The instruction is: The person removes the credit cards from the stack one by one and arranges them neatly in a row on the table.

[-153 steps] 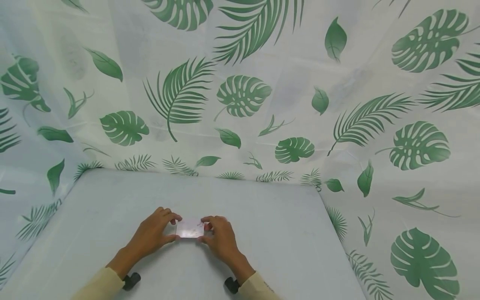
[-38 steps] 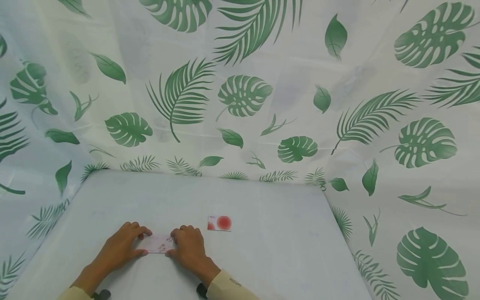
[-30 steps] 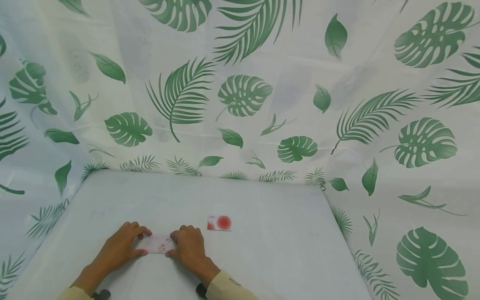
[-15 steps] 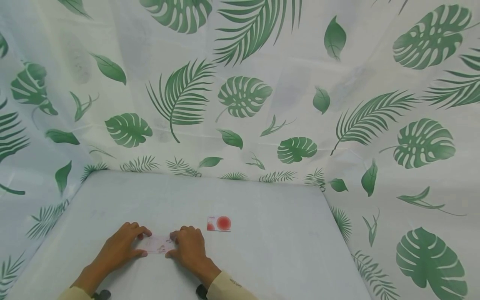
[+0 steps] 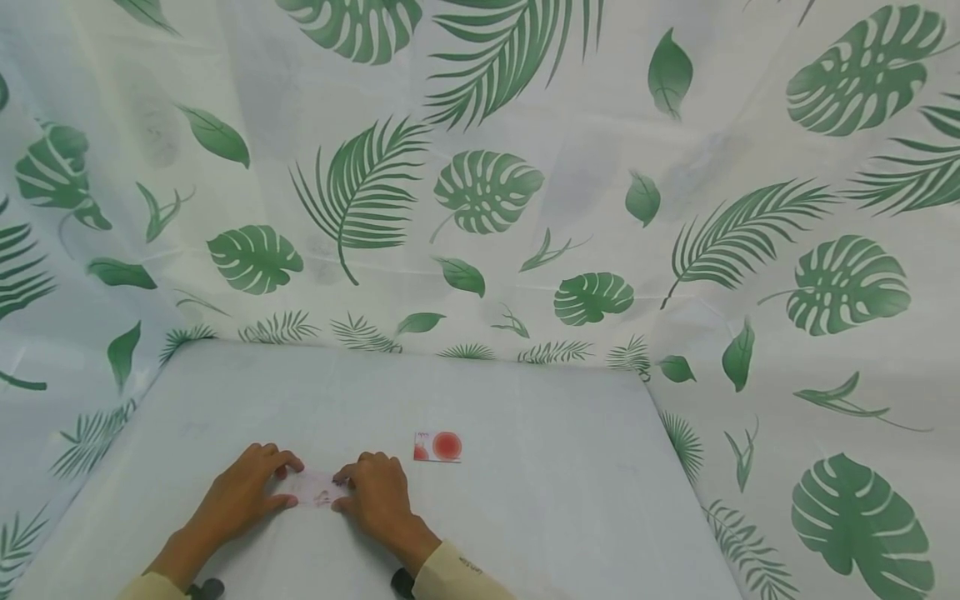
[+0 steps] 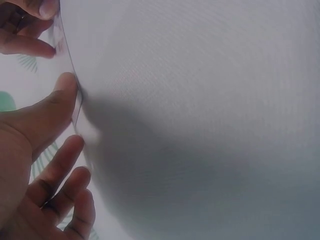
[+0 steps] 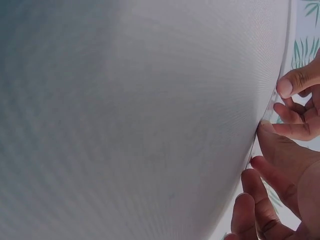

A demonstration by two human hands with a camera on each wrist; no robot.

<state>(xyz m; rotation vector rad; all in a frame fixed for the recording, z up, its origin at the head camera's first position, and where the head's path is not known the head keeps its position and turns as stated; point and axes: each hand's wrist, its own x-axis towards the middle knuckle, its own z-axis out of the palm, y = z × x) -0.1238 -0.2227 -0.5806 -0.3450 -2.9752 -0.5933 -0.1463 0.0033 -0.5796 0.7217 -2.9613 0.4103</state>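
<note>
- Thumb and bent fingers of the left hand point(image 5: 242, 492) hold the left end of the pink card point(image 5: 315, 490), thumb at the near edge, fingertips at the far one; the grip is only as wide as the card.
- Right hand point(image 5: 379, 497) mirrors it at the right end, likewise parted just enough to span the card.
- Pink card sits between the hands, level and long side across; whether it rests on the table point(image 5: 558, 492) or hangs just above, I cannot tell.
- Progress, as I judge it: the red card point(image 5: 438, 447) is placed and released; handling of the pink card is underway, with its release not yet done.
- Forearms slant inward from the lower edge, the left up to the right, the right up to the left, in sleeves point(image 5: 459, 575).
- Red card lies flat and untouched, beyond the right hand and to its right.
- Leaf-print sheet point(image 5: 498, 258) stands behind the table.
</note>
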